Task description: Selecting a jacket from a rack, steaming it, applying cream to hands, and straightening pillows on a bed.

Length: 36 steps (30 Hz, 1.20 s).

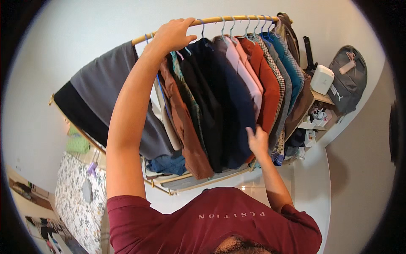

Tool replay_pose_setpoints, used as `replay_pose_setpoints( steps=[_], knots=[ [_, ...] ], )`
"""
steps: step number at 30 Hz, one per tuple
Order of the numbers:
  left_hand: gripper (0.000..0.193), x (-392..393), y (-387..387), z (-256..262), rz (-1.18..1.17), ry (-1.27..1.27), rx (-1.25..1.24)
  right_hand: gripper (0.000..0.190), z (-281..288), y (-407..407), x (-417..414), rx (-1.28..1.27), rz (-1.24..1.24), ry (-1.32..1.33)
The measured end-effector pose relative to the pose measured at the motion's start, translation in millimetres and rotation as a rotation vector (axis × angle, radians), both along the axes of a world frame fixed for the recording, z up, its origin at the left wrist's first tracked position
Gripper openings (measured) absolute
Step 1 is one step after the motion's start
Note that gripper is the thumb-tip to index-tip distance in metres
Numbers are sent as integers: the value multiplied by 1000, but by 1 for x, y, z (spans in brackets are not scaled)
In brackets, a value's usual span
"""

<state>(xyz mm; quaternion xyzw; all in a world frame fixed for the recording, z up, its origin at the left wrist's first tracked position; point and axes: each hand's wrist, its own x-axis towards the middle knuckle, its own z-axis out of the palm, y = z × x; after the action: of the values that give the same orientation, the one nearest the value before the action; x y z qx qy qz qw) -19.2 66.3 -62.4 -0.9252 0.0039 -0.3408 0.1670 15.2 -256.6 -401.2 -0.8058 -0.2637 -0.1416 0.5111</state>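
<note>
My left hand (176,33) is over the gold-coloured clothes rail (219,19), its fingers across the top and its thumb below. Close to its thumb, a blue hanger (202,27) hooks over the rail and carries a dark navy jacket (238,117). At the jacket's lower right edge is my right hand (259,143), with the thumb against the navy cloth; whether it grips the cloth is unclear. A pink jacket (239,62) and a rust-red jacket (268,82) hang just beyond. Brown (187,133) and black garments (203,111) hang to the left.
Grey cloth (104,73) drapes over the rack's left side. Folded blue clothing (166,164) lies on the lower shelf. At right stand a wooden cabinet (322,96), a white box (322,79) and a grey Puma backpack (348,79). A bed with a floral sheet (76,181) is at left.
</note>
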Motion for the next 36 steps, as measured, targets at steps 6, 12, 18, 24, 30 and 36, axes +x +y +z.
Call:
replay_pose_setpoints(
  steps=[6,12,18,24,30,36],
  knots=[
    [59,-55,-26,-20,-114,-266,-118,26,0,-60,-18,-2,-36,-99],
    [33,-181,-18,-120,-107,-694,-305,27,-196,-80,-12,-329,-29,233],
    [39,-377,-14,-399,674,-382,-843,23,-443,-187,-59,-1057,290,287],
    [49,-609,-187,-646,1248,1291,-1696,16,-453,-160,-58,-1074,454,669],
    [39,-670,-265,-589,771,407,-2236,9,-435,-135,-88,-1103,462,1065],
    [48,-760,-152,-703,1306,68,-2137,11,-389,53,-146,-813,553,915]
  ],
)
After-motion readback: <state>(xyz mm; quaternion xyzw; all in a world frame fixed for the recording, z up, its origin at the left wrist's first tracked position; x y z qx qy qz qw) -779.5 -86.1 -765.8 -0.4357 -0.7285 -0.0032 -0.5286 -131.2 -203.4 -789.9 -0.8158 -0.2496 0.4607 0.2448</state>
